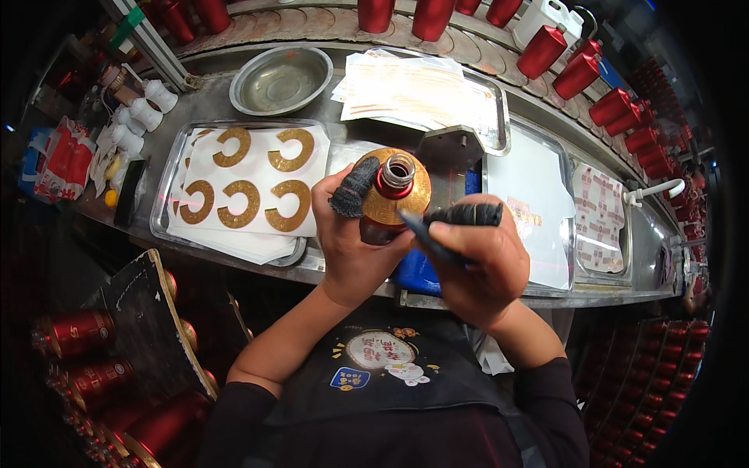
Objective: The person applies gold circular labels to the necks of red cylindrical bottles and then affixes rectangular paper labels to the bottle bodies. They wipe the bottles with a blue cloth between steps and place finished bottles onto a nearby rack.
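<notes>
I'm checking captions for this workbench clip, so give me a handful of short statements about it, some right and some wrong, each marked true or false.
1. The left hand holds a bottle with a gold shoulder. True.
2. The mouth of that bottle is covered by a cap. False: it is open.
3. The right hand grips a dark tool. True.
4. The gold C-shaped pieces lie to the right of the held bottle. False: they lie to its left.
5. The metal bowl is square. False: it is round.
6. Part of the left hand is wrapped in a black cover. True.
</notes>
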The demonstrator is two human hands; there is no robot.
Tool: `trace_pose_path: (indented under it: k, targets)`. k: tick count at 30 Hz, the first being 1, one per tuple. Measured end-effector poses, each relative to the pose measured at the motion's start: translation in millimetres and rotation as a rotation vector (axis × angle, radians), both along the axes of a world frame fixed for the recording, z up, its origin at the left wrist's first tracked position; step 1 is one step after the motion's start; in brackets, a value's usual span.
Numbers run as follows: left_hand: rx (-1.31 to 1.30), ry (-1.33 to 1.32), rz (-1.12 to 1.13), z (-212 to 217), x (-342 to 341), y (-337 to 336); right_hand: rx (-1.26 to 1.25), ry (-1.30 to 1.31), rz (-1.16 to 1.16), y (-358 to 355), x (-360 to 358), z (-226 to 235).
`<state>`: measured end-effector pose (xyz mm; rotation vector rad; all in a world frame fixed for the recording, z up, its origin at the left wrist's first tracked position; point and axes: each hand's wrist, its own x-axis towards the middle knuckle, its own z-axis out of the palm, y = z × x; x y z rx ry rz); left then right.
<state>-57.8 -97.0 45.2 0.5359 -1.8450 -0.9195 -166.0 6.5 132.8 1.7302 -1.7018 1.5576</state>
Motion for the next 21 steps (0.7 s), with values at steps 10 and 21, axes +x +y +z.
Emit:
trace_pose_path:
  k: [10, 21]
  targets:
    - [0.151, -0.072, -0.096, 16.9, 5.8, -14.5, 0.139, -0.106, 0.223, 5.5, -16.0, 8.2]
    - [0.308, -0.132, -0.606, 39.7, 19.3, -62.9, 0.411, -0.542, 0.055, -38.3, -65.2, -15.2]
